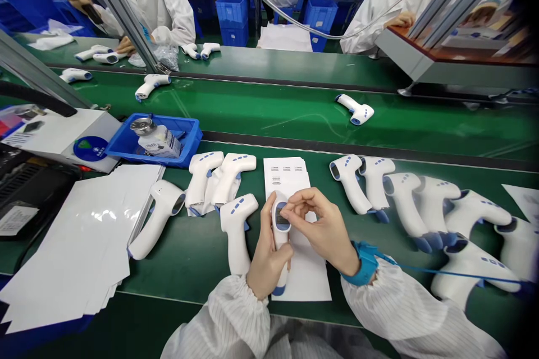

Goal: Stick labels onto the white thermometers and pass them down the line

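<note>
An infrared thermometer (281, 240), white with blue trim, is gripped in my left hand (268, 258) with its dark display facing up at me. My right hand (322, 224) has thumb and forefinger pinched together at the display; whatever is between those fingertips is too small to make out. A blue strap with a cord circles my right wrist. Beneath both hands lies a sheaf of white label sheets (314, 275). Just left of my left hand rests another thermometer (236, 230), with a further thermometer (158, 219) beyond it.
Several thermometers (421, 202) crowd the right side. At left are a paper stack (84, 235) and a blue tray (191, 143) holding a metal-capped bottle (158, 140). A green conveyor belt (261, 109) carries thermometers behind. Across it, co-workers in white sit near a tilted stand (421, 67).
</note>
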Demonstrator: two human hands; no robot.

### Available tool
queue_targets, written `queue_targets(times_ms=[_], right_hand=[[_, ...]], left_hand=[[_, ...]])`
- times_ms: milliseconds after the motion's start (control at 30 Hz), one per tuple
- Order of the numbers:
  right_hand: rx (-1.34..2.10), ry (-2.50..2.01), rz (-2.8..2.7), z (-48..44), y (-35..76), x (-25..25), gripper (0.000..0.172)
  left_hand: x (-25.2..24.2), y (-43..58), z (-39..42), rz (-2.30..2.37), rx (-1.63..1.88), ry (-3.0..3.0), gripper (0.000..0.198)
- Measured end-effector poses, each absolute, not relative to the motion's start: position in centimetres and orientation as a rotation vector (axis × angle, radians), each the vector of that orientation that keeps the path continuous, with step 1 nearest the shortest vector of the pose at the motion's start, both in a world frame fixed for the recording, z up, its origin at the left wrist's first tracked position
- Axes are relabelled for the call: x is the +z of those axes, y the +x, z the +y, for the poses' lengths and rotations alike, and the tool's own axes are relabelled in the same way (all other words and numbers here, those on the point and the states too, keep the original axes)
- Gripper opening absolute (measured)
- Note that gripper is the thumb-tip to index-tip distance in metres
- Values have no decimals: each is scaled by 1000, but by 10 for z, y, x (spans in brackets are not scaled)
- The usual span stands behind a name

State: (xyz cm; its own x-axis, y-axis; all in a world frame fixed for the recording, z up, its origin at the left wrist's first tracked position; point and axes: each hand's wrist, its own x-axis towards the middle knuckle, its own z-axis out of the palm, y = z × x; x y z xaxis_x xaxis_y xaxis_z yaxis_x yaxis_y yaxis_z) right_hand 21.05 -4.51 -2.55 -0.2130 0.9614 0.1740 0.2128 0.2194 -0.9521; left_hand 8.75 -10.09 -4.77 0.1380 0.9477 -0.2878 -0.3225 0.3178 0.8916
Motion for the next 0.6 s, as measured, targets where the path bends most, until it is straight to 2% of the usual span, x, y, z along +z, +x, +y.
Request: queue_targets(times_ms=[233,433,600], right_hand=[[1073,-1129,-1610,-45,210,-26,14],[1066,-1115,-1644,-45,211,-27,15],[997,-1065,-1752,-44,214,-25,26]], left_hand=[[-48,88,-101,1025,1072,767,88],[-45,91,-100,1076,1072,689,69],[-45,93,-98,1166,1043,671,70]])
